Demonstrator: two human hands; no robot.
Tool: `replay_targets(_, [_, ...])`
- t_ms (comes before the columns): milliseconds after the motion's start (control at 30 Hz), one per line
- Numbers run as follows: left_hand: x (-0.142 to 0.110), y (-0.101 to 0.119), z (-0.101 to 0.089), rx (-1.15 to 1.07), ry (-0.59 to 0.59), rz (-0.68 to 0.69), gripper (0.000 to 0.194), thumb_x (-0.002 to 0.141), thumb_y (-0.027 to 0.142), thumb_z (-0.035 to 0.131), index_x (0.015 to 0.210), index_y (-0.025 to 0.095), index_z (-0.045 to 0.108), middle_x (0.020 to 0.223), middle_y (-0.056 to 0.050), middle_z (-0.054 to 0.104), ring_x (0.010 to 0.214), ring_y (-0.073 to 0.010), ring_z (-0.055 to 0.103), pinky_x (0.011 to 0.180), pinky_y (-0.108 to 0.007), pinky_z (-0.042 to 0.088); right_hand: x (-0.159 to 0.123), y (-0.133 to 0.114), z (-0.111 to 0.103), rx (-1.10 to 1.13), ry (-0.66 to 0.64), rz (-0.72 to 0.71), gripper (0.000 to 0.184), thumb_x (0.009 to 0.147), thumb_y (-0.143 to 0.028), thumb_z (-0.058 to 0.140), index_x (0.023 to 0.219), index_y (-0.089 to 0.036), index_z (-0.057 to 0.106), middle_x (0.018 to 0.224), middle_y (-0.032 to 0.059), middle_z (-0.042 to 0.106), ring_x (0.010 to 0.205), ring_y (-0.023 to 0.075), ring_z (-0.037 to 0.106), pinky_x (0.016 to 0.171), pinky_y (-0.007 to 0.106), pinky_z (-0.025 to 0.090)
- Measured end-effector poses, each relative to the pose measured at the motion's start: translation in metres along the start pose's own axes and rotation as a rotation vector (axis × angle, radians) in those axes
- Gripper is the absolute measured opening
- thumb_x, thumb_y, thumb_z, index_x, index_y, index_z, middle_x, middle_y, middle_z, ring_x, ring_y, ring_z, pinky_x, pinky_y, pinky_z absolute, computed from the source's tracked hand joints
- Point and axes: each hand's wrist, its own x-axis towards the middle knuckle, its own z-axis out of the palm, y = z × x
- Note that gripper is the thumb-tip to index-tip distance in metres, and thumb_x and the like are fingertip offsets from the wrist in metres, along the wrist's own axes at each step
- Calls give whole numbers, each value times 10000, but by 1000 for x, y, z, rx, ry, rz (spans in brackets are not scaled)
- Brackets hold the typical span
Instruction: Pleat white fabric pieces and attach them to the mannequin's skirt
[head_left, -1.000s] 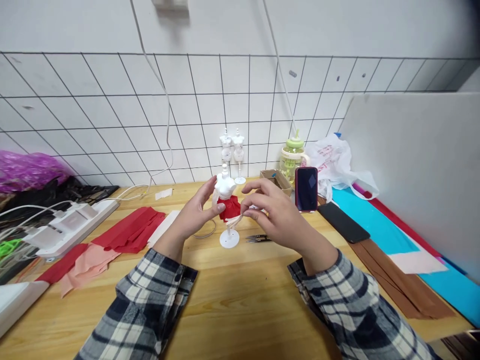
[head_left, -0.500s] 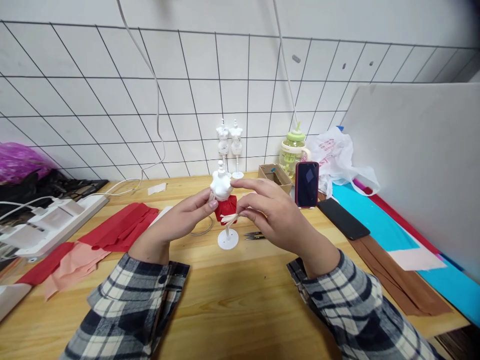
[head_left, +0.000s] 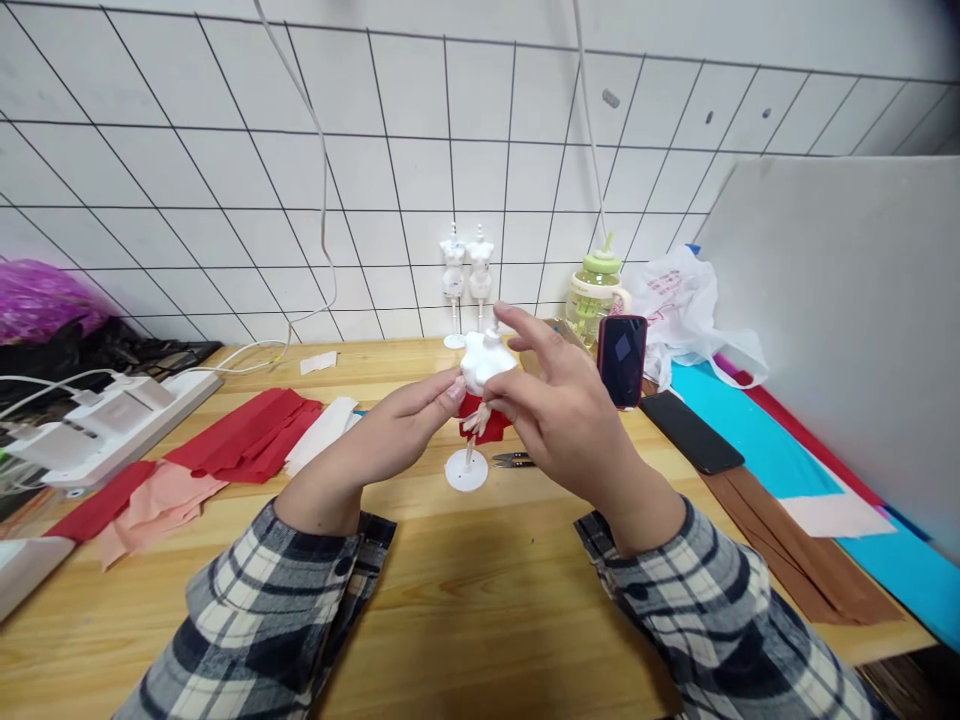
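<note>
A small white dress form (head_left: 482,360) stands in the middle, tilted to the right above its round base (head_left: 466,471). Red cloth (head_left: 492,429) wraps its lower body, and pale cream strips (head_left: 475,420) hang in front. My left hand (head_left: 394,428) is closed on the form's left side, thumb against the torso. At the form's right front, my right hand (head_left: 566,400) pinches the cream strips between thumb and fingers, its index finger raised near the neck. Thread snips (head_left: 513,460) lie on the table just right of the base, partly behind that hand.
Two more dress forms (head_left: 453,265) stand by the tiled wall. To the left lie red cloth (head_left: 251,435), white cloth (head_left: 322,432) and a power strip (head_left: 135,430). On the right are a propped phone (head_left: 622,362), a bottle (head_left: 592,300), a black slab (head_left: 691,431) and brown cloth (head_left: 802,550).
The dress form has tipped and turned to the right in my hands. My right hand has moved up the form with the strips, its index finger now lifted off the shoulder.
</note>
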Motion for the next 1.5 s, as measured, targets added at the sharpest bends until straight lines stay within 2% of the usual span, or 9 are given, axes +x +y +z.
replay_targets(100, [2,0,4,-102,136,8,313,913,431,564,1152,232,594,1174,-104,678,1173,-248,611,981,-405,517,0,5,-3,6,3,35,150,926,-207,524,911,-256,665,1529,-3,394,1193,299,529,989,523,435])
replay_targets(233, [3,0,2,-178,230,-6,321,825,377,693,1061,222,540,1075,-79,701,1012,-217,681,892,-394,560,0,8,-5,-14,-1,37,150,925,-205,519,892,-247,658,1533,5,394,1183,297,540,998,525,425])
replay_targets(367, [3,0,0,-10,253,-2,206,829,379,678,922,203,622,955,-61,717,903,-209,686,865,-397,563,1,8,-7,-6,-23,23,155,926,-199,513,897,-248,657,1536,2,391,1178,285,553,992,510,442])
replay_targets(467, [3,0,1,86,267,19,184,827,364,677,927,209,672,952,-49,728,900,-209,685,872,-386,557,1,10,-9,28,-47,16,158,934,-207,505,927,-248,657,1539,6,387,1169,273,566,980,489,467])
replay_targets(800, [2,3,3,236,456,45,98,805,303,685,859,242,738,886,-13,760,864,-213,697,851,-357,561,0,10,-11,97,-110,-41,204,945,-175,472,980,-255,656,1567,6,341,1178,232,588,1000,449,494])
replay_targets(933, [1,2,3,226,465,28,98,797,302,692,853,240,744,890,-13,763,878,-218,700,870,-365,551,0,13,-11,96,-105,-57,195,951,-183,466,971,-247,650,1565,11,346,1221,238,570,1022,460,489])
replay_targets(1200, [1,6,3,140,383,18,120,782,334,722,824,223,733,852,-15,755,823,-198,693,836,-352,550,-1,19,-15,74,-104,-43,167,942,-164,486,934,-238,635,1558,12,359,1241,255,565,1021,464,489])
replay_targets(1367, [1,10,6,192,405,17,99,775,315,725,797,218,720,826,-13,749,793,-194,689,805,-340,555,-1,16,-15,80,-134,-18,157,939,-173,499,939,-241,640,1574,8,327,1233,269,569,977,456,517])
replay_targets(1500, [0,8,7,194,420,10,103,804,312,688,827,222,733,846,-18,755,813,-204,694,809,-349,561,0,13,-18,101,-139,-26,164,934,-174,508,920,-242,657,1582,-3,304,1273,267,532,1013,465,496])
